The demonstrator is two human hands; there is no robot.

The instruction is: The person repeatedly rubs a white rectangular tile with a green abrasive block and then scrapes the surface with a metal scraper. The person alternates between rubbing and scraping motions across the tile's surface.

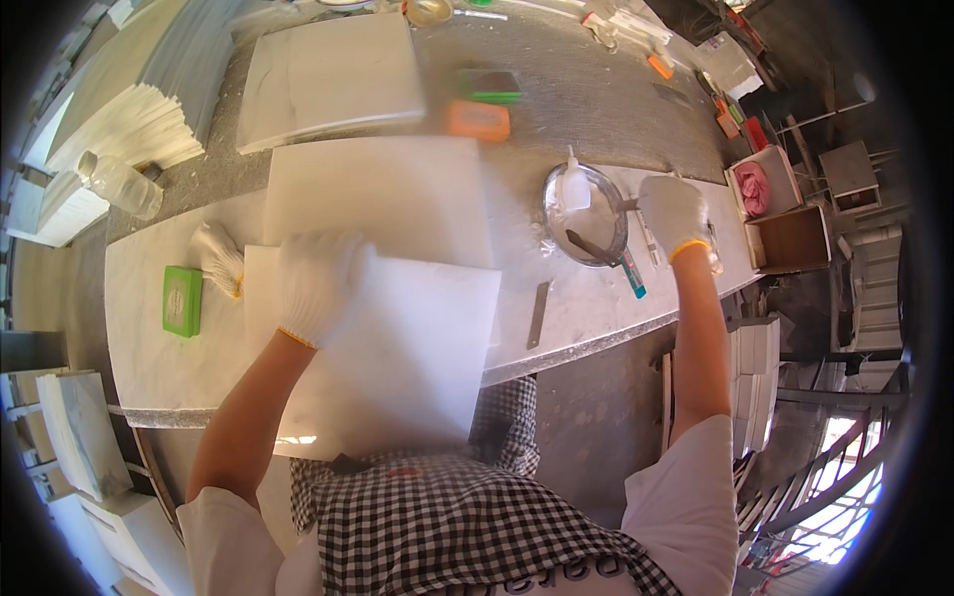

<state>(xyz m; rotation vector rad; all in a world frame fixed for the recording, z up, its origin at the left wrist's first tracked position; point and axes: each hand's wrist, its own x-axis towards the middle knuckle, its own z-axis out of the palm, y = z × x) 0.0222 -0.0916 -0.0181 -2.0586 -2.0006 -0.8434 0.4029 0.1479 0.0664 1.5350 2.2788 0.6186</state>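
My left hand (323, 283), in a white knit glove, grips the upper edge of a white stone slab (427, 338); its fingers are blurred. That slab overhangs the table's front edge, close to my apron. Another pale slab (388, 189) lies just behind it. At the right, my gloved right hand (678, 211) is closed around a dark flat-bladed scraper (628, 206), whose tip reaches over the rim of a metal bowl (620, 238). A white squeeze bottle (573, 187) and a dark blade (588, 245) are in the bowl.
A teal-handled cutter (633, 276) and metal strip (540, 315) lie near the bowl. Left are a green block (182, 300), loose glove (219, 256) and clear bottle (121, 186). Behind are an orange block (479, 120) and thick slab (333, 74). Open boxes (790, 238) stand right.
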